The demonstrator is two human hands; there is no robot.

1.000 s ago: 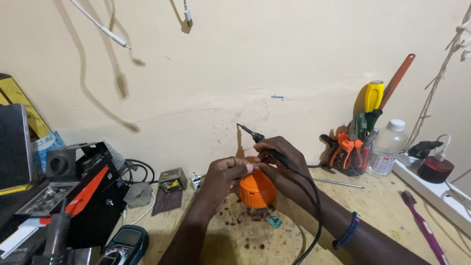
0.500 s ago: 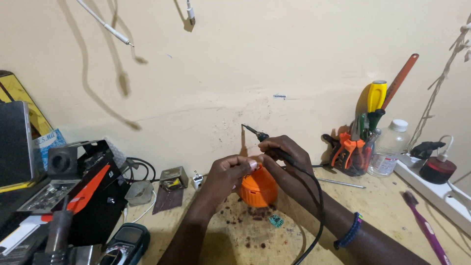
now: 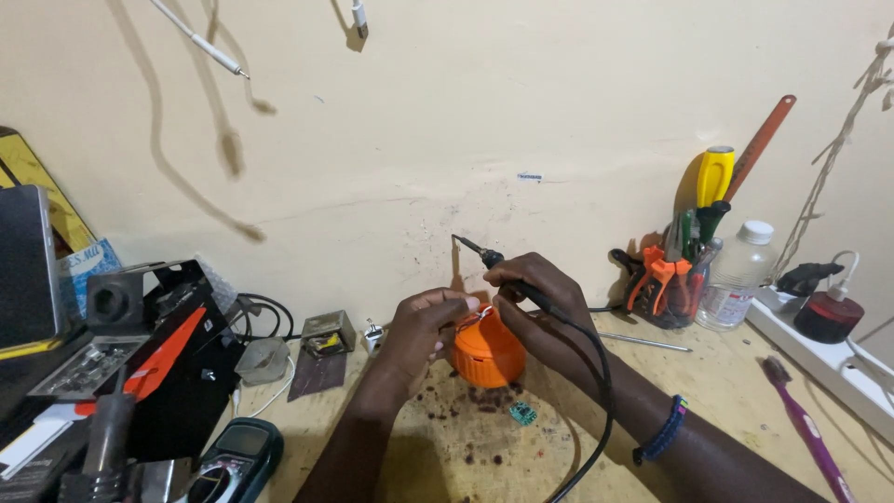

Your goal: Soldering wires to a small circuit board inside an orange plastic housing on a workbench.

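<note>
Soldering iron (image 3: 507,272) gripped by right hand (image 3: 540,303); left hand (image 3: 424,326) pinches orange housing (image 3: 487,350) on stained workbench (image 3: 484,447).

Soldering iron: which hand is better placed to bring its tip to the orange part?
Right. The right hand already grips the soldering iron, tip raised above the orange part; the left hand steadies that part.

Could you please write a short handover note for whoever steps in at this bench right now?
Left hand: fingers pinch the top of the orange round housing, steadying it on the workbench.
Right hand: grips the soldering iron, tip raised toward the wall, clear of the housing; its black cord runs back along the forearm.
Small green circuit board lies loose in front of the housing.
Done: cannot tell from this view whether any joint has been made.
Left: the iron is not touching the work.
</note>
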